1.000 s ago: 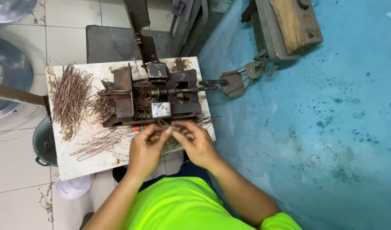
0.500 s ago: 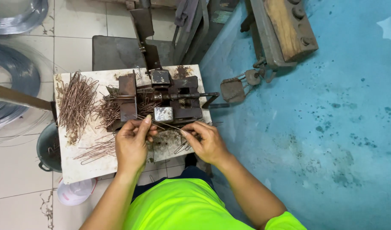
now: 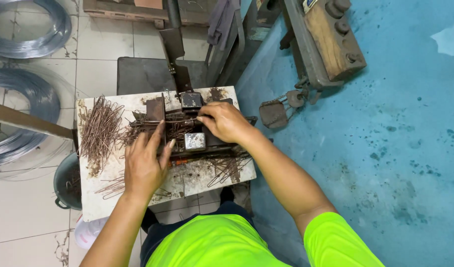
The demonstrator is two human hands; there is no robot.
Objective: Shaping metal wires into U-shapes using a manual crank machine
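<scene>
Both hands are on the rusty metal jig [image 3: 187,129] in the middle of the white worktop [image 3: 138,198]. The left hand [image 3: 146,160] lies flat with its fingers spread and open, fingertips pressing the jig's left block. The right hand [image 3: 226,121] is curled over the top right of the jig, fingers bent down onto it; whether it pinches a wire there I cannot tell. A thick heap of bent rusty wire pieces [image 3: 99,131] sits at the worktop's left, just beside the jig, and a smaller scatter of wires [image 3: 227,168] lies in front near the right forearm. Coils of grey wire [image 3: 19,118] rest on the tiled floor, well apart.
</scene>
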